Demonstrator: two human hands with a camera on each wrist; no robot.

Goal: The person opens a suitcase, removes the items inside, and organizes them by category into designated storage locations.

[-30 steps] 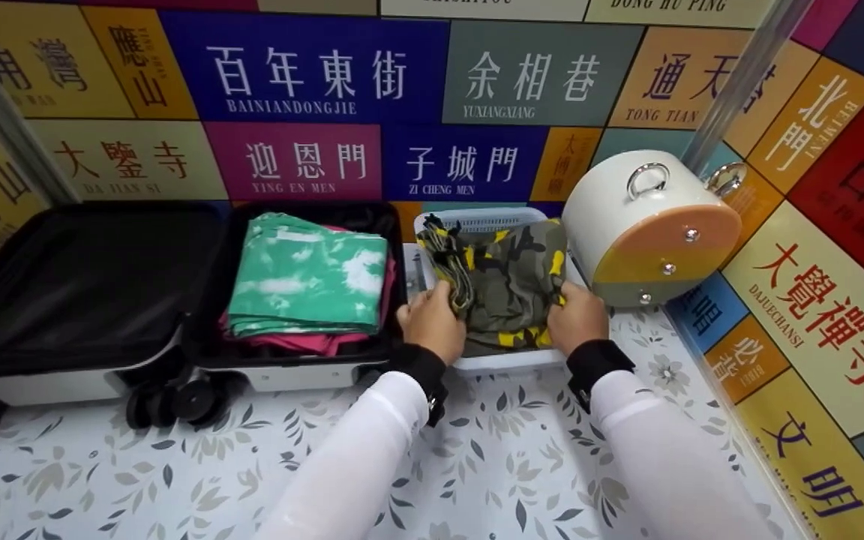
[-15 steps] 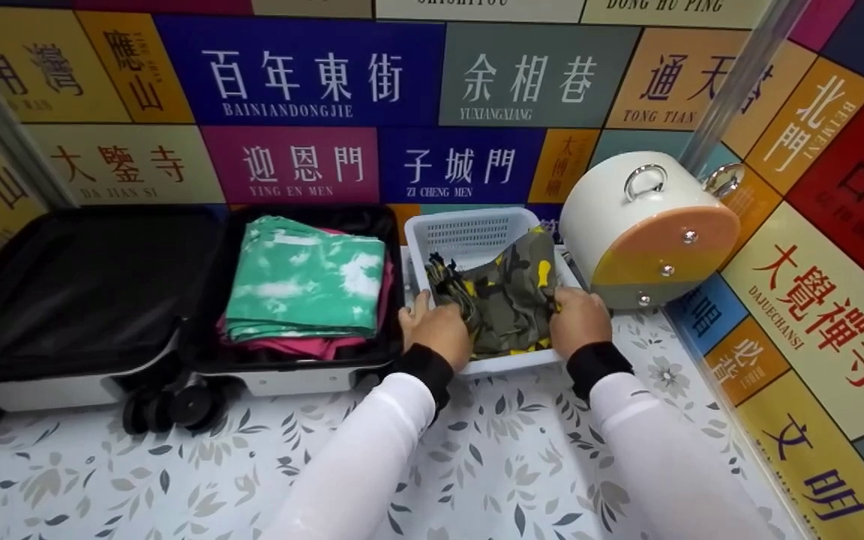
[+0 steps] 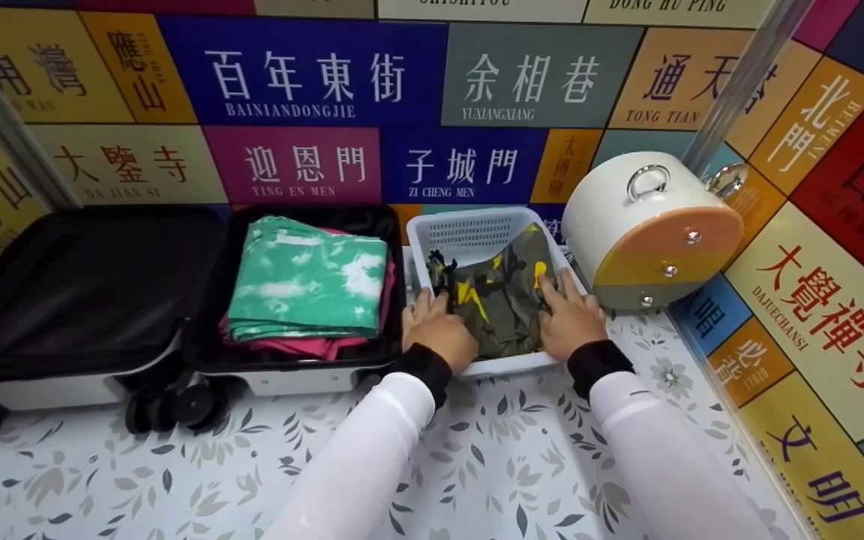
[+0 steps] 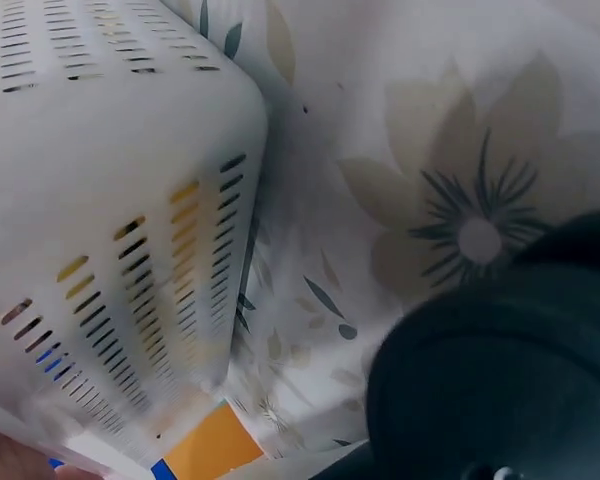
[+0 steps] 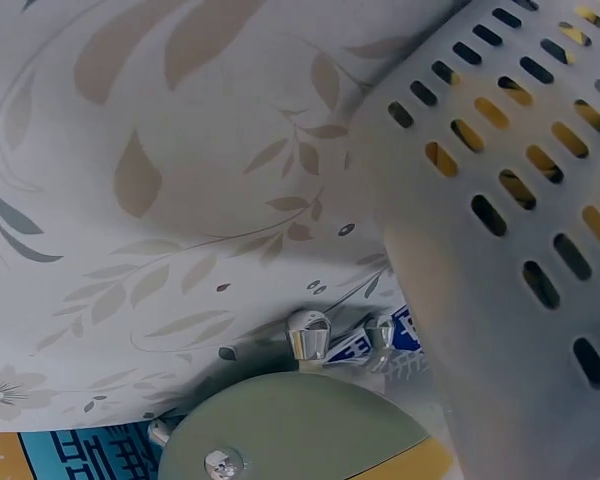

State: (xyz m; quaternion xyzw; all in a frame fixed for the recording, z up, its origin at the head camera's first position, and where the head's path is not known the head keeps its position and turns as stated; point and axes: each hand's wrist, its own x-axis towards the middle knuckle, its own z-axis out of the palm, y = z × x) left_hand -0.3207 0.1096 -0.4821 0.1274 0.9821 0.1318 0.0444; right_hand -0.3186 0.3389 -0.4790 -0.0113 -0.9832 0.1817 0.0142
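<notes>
A camouflage cloth garment (image 3: 503,300) in grey, black and yellow lies inside a white slotted plastic basket (image 3: 469,219). Its dark drawstring bunches at the left. My left hand (image 3: 441,334) lies over the basket's left rim, fingers extended toward the garment's left edge. On the other side, my right hand (image 3: 573,321) has its fingers spread, touching the garment's right edge by the rim. In the left wrist view, the basket wall (image 4: 110,160) shows with a bit of hand at the bottom left corner. The right wrist view shows the slotted wall (image 5: 420,230), no hand.
An open black-lined suitcase (image 3: 79,292) lies at left, with folded green-and-white cloth (image 3: 304,277) over pink cloth (image 3: 327,345) in its right half. A white round-sided case (image 3: 627,225) with a striped front stands right of the basket. A lettered wall (image 3: 312,75) rises behind.
Both hands have let go of the camouflage garment, and their fingers have straightened. The garment has come down into the basket, uncovering the basket's back wall.
</notes>
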